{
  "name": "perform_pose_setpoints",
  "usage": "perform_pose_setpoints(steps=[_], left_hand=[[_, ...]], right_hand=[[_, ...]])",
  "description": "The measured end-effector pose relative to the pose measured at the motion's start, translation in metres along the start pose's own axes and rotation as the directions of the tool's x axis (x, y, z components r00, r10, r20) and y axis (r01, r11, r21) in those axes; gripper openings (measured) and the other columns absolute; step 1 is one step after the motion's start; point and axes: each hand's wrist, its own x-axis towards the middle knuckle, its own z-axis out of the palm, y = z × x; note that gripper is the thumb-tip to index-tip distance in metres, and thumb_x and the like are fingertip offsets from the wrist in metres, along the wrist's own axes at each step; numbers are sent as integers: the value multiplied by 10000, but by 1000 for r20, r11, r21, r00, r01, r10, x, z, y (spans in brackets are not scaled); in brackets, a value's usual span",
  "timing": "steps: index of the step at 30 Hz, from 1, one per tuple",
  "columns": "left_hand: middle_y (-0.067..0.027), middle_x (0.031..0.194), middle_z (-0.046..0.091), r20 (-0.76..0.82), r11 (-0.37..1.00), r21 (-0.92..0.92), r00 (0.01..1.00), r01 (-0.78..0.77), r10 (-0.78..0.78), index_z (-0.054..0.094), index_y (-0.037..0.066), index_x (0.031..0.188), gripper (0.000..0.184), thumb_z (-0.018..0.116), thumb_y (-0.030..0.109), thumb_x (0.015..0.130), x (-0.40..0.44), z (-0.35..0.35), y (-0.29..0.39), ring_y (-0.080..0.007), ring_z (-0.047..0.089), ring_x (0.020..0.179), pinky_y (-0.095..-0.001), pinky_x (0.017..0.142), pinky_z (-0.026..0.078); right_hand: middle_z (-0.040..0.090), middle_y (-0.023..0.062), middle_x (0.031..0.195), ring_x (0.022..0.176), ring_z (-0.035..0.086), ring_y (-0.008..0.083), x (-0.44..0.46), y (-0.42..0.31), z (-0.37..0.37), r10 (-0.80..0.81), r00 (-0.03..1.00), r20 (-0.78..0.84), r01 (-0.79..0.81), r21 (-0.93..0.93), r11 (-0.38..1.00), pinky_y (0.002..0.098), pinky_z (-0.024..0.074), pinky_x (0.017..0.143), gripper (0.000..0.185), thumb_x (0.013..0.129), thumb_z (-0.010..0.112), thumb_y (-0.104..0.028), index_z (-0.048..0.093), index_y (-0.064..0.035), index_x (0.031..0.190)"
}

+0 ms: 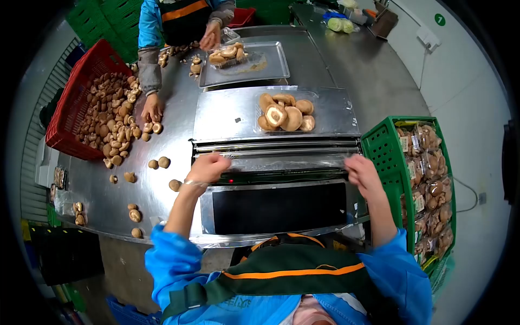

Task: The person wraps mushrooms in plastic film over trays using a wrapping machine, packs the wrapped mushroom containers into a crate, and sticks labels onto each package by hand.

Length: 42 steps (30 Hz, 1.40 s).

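Black panel [279,208]: nearest the person, between the two forearms, at the front edge of the metal table [105,208]
Left hand [208,169]: fingers curled and pressed together, pinching the left end of the clear film [287,163]
Right hand [364,173]: fingers curled likewise, pinching the film's right end
Film's place: drawn across from one hand's fingers to the other's, above a dark slot
Green crate [382,149]: to the right of the right hand, holding wrapped packs of mushrooms [433,189]
Metal rollers [276,147]: just beyond the film
Large mushrooms [291,117]: heaped in a clear tray past the rollers, apart from both hands
Red crate [62,119]: on the left, tilted, small mushrooms [111,108] spilling onto the table
Co-worker: one hand [152,108] at loose mushrooms, the other [211,37] beside a filled pack [227,55] on a metal tray [273,69]
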Motion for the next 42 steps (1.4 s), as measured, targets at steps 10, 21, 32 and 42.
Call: perform_pose_setpoints(steps=[10, 21, 32, 42], left_hand=[[-186, 1122, 549, -242, -55, -970, 917, -237, 318, 575, 38, 724, 336, 342, 208, 897, 20, -21, 122, -275, 414, 1185, -385, 1045, 233], [-133, 1166, 527, 451, 918, -140, 802, -371, 393, 612, -17, 937, 410, 320, 270, 915, 199, 25, 49, -242, 388, 1198, -306, 1005, 271], [-195, 1115, 476, 566, 965, -262, 809, -7, 159, 347, 18, 1252, 658, 227, 549, 883, 53, 18, 67, -219, 613, 696, -243, 431, 517], [-147, 1026, 577, 606, 878, -350, 794, 327, -55, 512, -34, 1084, 407, 494, 317, 879, -38, 43, -73, -187, 584, 890, -269, 652, 532]], right_hand=[[604, 135, 963, 897, 554, 218, 20, -135, 28, -668, 703, 243, 213, 825, 524, 413, 323, 982, 180, 855, 427, -102, 537, 20, 781], [588, 80, 1044, 916, 556, 129, 204, -87, 78, 29, 830, 557, 303, -495, 815, 224, 442, 800, 329, 846, 534, -273, 598, -9, 1032], [519, 167, 1102, 815, 611, 226, 60, -84, 48, 183, 812, 554, -8, -303, 953, 294, 549, 436, 552, 884, 397, -433, 367, -30, 1259], [474, 141, 1168, 836, 570, 187, -17, 18, 29, 273, 845, 460, -84, -390, 917, 249, 550, 513, 428, 909, 393, -300, 388, -70, 1269]])
